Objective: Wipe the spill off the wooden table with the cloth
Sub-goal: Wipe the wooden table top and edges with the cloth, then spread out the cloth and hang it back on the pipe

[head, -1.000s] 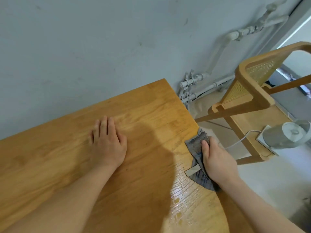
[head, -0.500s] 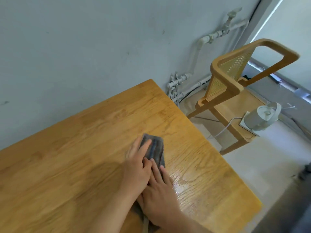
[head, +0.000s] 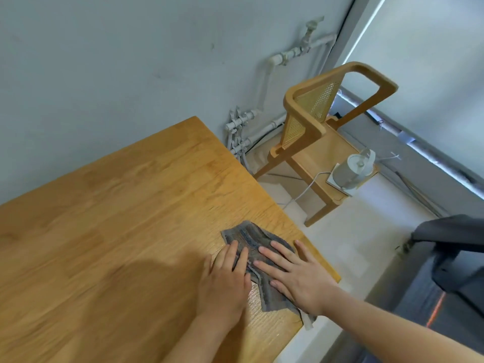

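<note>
Head view: both hands lie flat on a grey cloth (head: 258, 247) spread on the wooden bench (head: 117, 218), close to its right edge. The left hand (head: 225, 281) presses the cloth's left part with fingers extended and palm down. The right hand (head: 296, 273) presses the right part, fingers splayed; its outer fingers reach past the cloth onto bare wood beside the edge. Neither hand is clenched, and neither grasps the cloth; both are open and flat on it. One corner of the cloth, with a pale tag, hangs over the bench's near right edge. A glossy wet patch (head: 255, 307) shows on the wood just below the left hand and beside the cloth's lower edge.

Compared with half a second ago, the hands no longer overlap. They now sit side by side, and the cloth is opened out wider and lies nearer the right edge of the bench. One second ago the left hand rested alone on bare wood, well apart from the cloth.

Beyond the bench stand a wooden chair (head: 309, 132) with a cane back, a white kettle (head: 353, 170) on the chair seat, and grey pipes (head: 264, 82) along the wall.
</note>
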`<state>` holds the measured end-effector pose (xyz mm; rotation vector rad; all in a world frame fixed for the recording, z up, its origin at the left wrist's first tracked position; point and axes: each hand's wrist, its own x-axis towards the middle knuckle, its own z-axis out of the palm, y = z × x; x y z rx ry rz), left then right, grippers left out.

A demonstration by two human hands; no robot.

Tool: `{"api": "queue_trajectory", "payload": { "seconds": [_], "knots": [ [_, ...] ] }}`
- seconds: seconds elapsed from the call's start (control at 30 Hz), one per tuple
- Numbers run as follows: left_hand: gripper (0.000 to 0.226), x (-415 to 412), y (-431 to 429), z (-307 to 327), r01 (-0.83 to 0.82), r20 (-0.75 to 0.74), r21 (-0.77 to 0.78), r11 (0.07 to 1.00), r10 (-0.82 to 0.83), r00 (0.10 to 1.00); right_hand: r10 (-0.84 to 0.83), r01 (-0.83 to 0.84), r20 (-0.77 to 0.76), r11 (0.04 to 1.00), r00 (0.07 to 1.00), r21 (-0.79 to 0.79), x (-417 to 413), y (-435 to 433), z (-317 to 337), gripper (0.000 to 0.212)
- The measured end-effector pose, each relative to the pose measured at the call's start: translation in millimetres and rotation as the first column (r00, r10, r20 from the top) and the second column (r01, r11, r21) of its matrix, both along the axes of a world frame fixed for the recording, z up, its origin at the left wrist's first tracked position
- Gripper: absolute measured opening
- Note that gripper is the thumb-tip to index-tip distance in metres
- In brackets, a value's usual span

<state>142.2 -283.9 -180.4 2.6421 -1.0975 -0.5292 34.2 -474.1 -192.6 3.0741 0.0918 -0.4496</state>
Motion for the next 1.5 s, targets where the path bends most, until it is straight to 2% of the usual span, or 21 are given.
{"api": "queue_trajectory", "payload": {
  "seconds": [0.1,0.23,0.37,0.47,0.6,0.67,0.7,0.77,0.8,0.83,0.93,1.03,1.13,1.17,1.23,1.3,1.33,1.43,1.5],
  "knots": [
    [0.056,-6,-28,-4,0.094,0.006,0.022,0.995,-0.094,0.996,-0.051,0.05,-0.032,0.998,0.998,-0.026,-12,-34,6,0.048],
    [0.059,-6,-60,-8,0.056,0.042,0.002,0.998,-0.056,0.998,-0.091,0.093,-0.051,0.995,0.995,0.031,-9,-56,1,0.049],
    [0.06,3,-89,-7,-0.004,0.123,0.055,0.998,-0.003,0.992,-0.085,0.088,-0.025,0.976,0.996,0.202,4,-72,-10,0.049],
    [0.053,11,-117,-8,-0.126,0.133,0.042,0.991,0.12,0.984,-0.13,0.122,-0.012,0.895,0.991,0.429,27,-84,-7,0.05],
    [0.041,23,-147,-2,-0.285,0.147,-0.019,0.958,0.284,0.947,-0.205,0.228,-0.106,0.794,0.973,0.563,53,-97,-2,0.047],
    [0.028,34,-156,6,-0.388,0.084,-0.076,0.918,0.394,0.915,-0.305,0.333,-0.166,0.651,0.938,0.683,67,-102,3,0.04],
    [0.025,41,-159,9,-0.44,0.001,-0.088,0.894,0.442,0.897,-0.379,0.41,-0.225,0.53,0.898,0.743,75,-103,8,0.034],
    [0.024,51,-164,18,-0.482,-0.157,-0.104,0.87,0.464,0.872,-0.486,0.564,-0.411,0.226,0.772,0.794,92,-105,23,0.026],
    [0.024,52,-164,25,-0.473,-0.189,-0.114,0.874,0.448,0.874,-0.481,0.589,-0.469,0.129,0.741,0.798,98,-107,33,0.021],
    [0.024,51,-164,33,-0.464,-0.216,-0.14,0.875,0.43,0.877,-0.446,0.582,-0.488,0.097,0.75,0.807,104,-110,45,0.018],
    [0.026,50,-161,65,-0.505,-0.385,-0.269,0.821,0.389,0.837,-0.263,0.49,-0.45,0.109,0.853,0.865,111,-125,82,0.02],
    [0.026,56,-152,107,-0.617,-0.65,-0.348,0.706,0.293,0.702,-0.148,0.451,-0.429,0.186,0.891,0.873,110,-140,112,0.018],
    [0.04,65,-148,142,-0.695,-0.825,-0.367,0.618,0.128,0.55,-0.189,0.396,-0.361,0.205,0.913,0.895,108,-145,138,0.016],
    [0.045,69,-148,152,-0.696,-0.853,-0.371,0.615,0.071,0.518,-0.239,0.362,-0.306,0.246,0.922,0.899,108,-145,146,0.016],
    [0.044,74,-151,174,-0.654,-0.875,-0.383,0.653,-0.03,0.483,-0.367,0.27,-0.116,0.402,0.923,0.875,109,-149,158,0.021],
    [0.033,77,-154,194,-0.528,-0.841,-0.395,0.751,-0.066,0.536,-0.435,0.188,0.101,0.572,0.895,0.799,113,-161,165,0.027],
    [0.029,78,-157,203,-0.447,-0.81,-0.386,0.807,-0.065,0.583,-0.444,0.164,0.178,0.628,0.878,0.761,116,-170,168,0.028],
    [0.031,83,-170,218,-0.3,-0.718,-0.305,0.904,-0.011,0.696,-0.462,0.133,0.274,0.674,0.843,0.726,129,-192,181,0.025],
    [0.039,87,-181,224,-0.299,-0.728,-0.251,0.921,0.024,0.685,-0.472,0.095,0.309,0.656,0.826,0.749,140,-205,192,0.023]
  ]
}}
